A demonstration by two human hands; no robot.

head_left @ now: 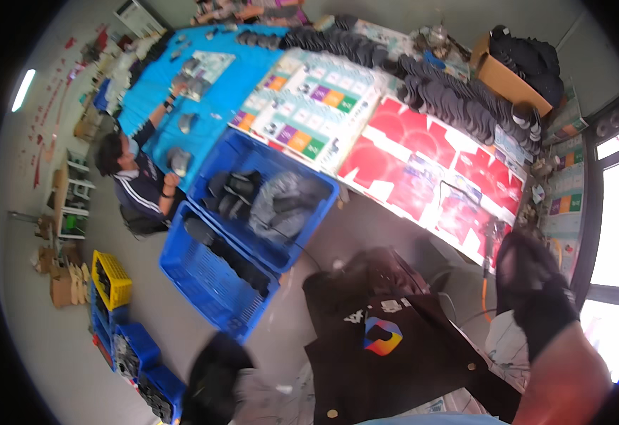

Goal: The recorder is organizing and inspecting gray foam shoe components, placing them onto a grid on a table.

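Observation:
My right hand (pixel 527 265), in a dark glove with a black cuff, is raised at the right end of the red-and-white covered table (pixel 394 138). Just left of it hangs a dark tool (pixel 492 241) with an orange hose or cord; I cannot tell whether the hand touches it. Its fingers blur together. At the lower left, a blurred black shape that looks like my gloved left hand (pixel 216 377) is beside my lap, its fingers not distinguishable. A dark brown apron (pixel 366 375) with a colourful emblem covers my lap.
Two blue crates (pixel 182 283) stand ahead to the left, holding dark shoe parts and a plastic bag (pixel 281 205). Rows of dark curved pieces (pixel 444 99) line the table's far side. A seated co-worker (pixel 136 170) handles grey pieces at a blue-covered table (pixel 242 67).

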